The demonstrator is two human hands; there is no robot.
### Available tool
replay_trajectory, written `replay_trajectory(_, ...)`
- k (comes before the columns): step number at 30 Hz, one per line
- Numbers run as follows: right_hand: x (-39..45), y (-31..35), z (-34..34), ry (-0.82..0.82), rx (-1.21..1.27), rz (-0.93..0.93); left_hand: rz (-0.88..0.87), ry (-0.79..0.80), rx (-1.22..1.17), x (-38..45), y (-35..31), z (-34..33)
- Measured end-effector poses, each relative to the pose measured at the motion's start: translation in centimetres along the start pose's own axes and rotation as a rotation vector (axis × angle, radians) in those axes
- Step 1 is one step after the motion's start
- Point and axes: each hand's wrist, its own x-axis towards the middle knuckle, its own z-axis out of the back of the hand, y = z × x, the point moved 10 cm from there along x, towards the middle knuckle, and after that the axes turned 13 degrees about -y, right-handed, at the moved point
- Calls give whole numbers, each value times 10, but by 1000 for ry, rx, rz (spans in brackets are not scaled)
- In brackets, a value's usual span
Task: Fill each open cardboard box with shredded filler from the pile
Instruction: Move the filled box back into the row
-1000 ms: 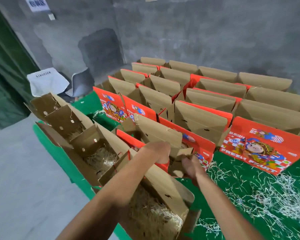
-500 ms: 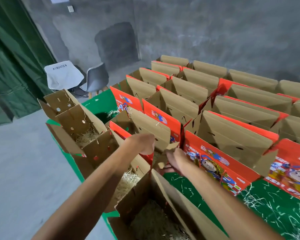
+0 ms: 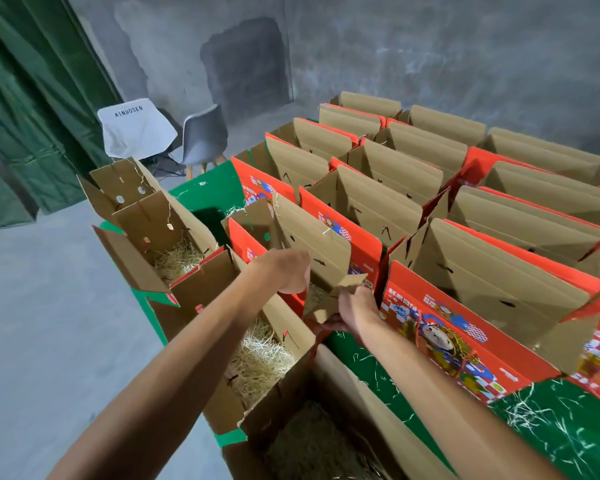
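An open red-and-brown cardboard box [image 3: 314, 237] stands in the front row on the green table [image 3: 378, 372], with a little straw-coloured shredded filler [image 3: 314, 295] showing inside. My left hand [image 3: 284, 271] curls over its near red wall, fingertips hidden inside. My right hand [image 3: 355, 311] grips the box's small brown side flap [image 3: 343, 289] at the right end. Three open boxes along the table's left edge hold filler: far [image 3: 177, 261], middle [image 3: 260, 358] and nearest [image 3: 312, 445]. The pile itself is out of view.
Rows of open red boxes [image 3: 465, 216] fill the table behind and to the right. Loose shreds [image 3: 551, 427] lie scattered on the green cloth at bottom right. A white chair [image 3: 136, 129] and a grey chair [image 3: 203, 136] stand by a green curtain [image 3: 32, 98]; grey floor lies left.
Both hands stay on the same box while my view has swung left and closer. The boxes on the left edge now fill the foreground.
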Motion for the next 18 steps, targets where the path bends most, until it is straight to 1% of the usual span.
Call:
replay_trajectory(2,-7,5,-12,26,24,-73,35,-29,67,2,14,5)
replay_trajectory(5,-21,4,-33,76,139,-222,79,-34,163,0,32,7)
replay_trajectory(7,-27,4,-48,142,157,-260,76,-65,191,-1,34,9)
replay_trajectory(9,-32,6,-55,193,141,-226,62,-63,165,-2,31,8)
replay_trajectory(11,-34,10,-51,213,115,-150,47,-30,147,-4,24,6)
replay_trajectory(13,-35,18,-42,247,137,-71,-7,-41,213,-5,9,8)
replay_trajectory(16,-40,35,-12,269,231,25,-83,-211,236,-2,-26,17)
replay_trajectory(18,-44,41,22,188,303,49,-148,-279,205,-1,-58,18)
